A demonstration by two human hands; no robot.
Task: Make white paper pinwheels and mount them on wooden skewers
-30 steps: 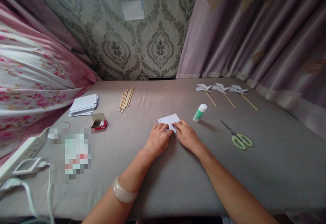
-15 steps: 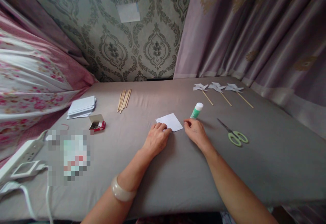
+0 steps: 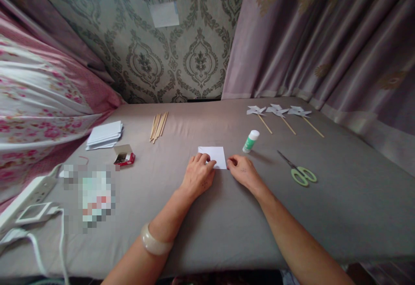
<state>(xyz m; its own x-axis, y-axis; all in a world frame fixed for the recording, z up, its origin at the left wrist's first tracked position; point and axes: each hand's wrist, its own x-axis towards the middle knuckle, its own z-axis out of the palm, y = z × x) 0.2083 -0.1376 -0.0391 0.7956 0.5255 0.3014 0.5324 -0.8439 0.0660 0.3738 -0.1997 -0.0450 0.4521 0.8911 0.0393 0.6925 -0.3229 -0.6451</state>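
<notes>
A white square of paper [image 3: 216, 155] lies on the cloth in front of me, with a short line or crease at its far left corner. My left hand [image 3: 198, 173] covers the near left part of it, fingers curled and thumb pressing on the sheet. At the paper's right edge, my right hand [image 3: 244, 170] has its thumb and fingertips pinched together. Whether the edge is between those fingertips, I cannot tell. Just beyond the right hand stands a green and white glue stick [image 3: 251, 141], capped. Scissors [image 3: 298, 169] with green handles lie further right.
Three paper pinwheels [image 3: 278, 111] on sticks lie at the back right. Several wooden sticks [image 3: 158, 127], a stack of white paper [image 3: 104, 135] and an opened small red box [image 3: 125, 158] are on the left. A power strip [image 3: 32, 192] with cables lies at the left edge.
The paper has turned, so its sides now run nearly square to me. My right hand has moved left to the paper's edge. My left hand has shifted slightly left.
</notes>
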